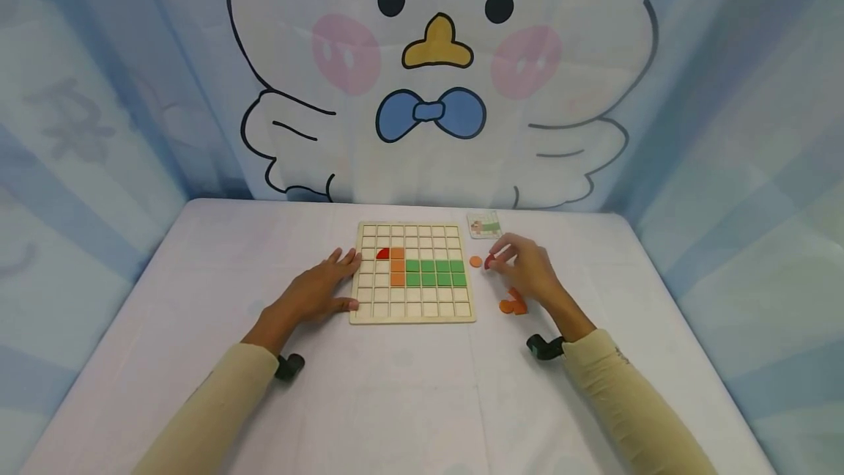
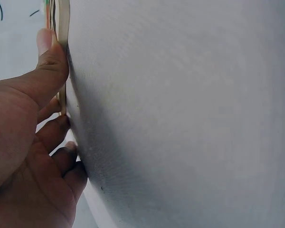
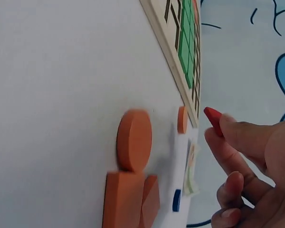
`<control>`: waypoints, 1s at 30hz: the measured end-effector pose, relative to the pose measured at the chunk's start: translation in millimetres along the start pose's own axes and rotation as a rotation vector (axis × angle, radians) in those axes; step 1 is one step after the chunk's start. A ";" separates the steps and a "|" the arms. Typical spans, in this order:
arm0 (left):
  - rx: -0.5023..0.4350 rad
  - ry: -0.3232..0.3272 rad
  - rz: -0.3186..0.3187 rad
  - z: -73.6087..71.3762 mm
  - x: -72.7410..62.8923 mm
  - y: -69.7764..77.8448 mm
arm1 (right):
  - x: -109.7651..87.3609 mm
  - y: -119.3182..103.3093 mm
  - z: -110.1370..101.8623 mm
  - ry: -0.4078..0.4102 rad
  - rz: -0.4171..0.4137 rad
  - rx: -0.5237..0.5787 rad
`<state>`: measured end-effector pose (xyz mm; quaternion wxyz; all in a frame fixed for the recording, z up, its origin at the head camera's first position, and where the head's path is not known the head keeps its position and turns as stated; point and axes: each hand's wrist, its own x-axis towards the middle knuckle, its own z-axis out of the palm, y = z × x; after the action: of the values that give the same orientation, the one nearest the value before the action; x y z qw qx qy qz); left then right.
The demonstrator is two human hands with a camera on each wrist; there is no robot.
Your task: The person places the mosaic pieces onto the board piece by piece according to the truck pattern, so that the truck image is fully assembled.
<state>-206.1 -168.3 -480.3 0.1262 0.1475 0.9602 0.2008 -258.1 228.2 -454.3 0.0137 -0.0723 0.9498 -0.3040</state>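
Observation:
A wooden grid board [image 1: 379, 308] lies on the table, with green squares [image 1: 435, 273], a column of orange squares [image 1: 398, 267] and a red quarter-round piece [image 1: 384, 254] set in its cells. My left hand [image 1: 316, 288] rests at its left edge, fingers spread; the thumb [image 2: 52, 61] touches the rim in the left wrist view. Off the right edge, my right hand [image 1: 527, 266] pinches a small red piece [image 3: 213, 118] between thumb and index finger, raised over the table. A round orange piece [image 1: 476, 262] lies between that hand and the board.
Behind the right hand lies a picture card [image 1: 484, 226]. Several loose orange pieces [image 1: 514, 304], one of them a disc [image 3: 135, 140], are grouped below the hand. A small blue piece [image 3: 176, 200] appears in the right wrist view. A printed curtain [image 1: 428, 167] stands behind the table.

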 end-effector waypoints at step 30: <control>-0.015 -0.009 0.002 -4.1 -0.9 3.5 | 25.0 -127.3 95.1 -0.125 -0.221 0.179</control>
<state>-205.7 -166.9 -475.0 0.1314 0.1483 0.9580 0.2072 -259.7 67.4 -457.5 0.0455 -0.1937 0.9025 -0.3821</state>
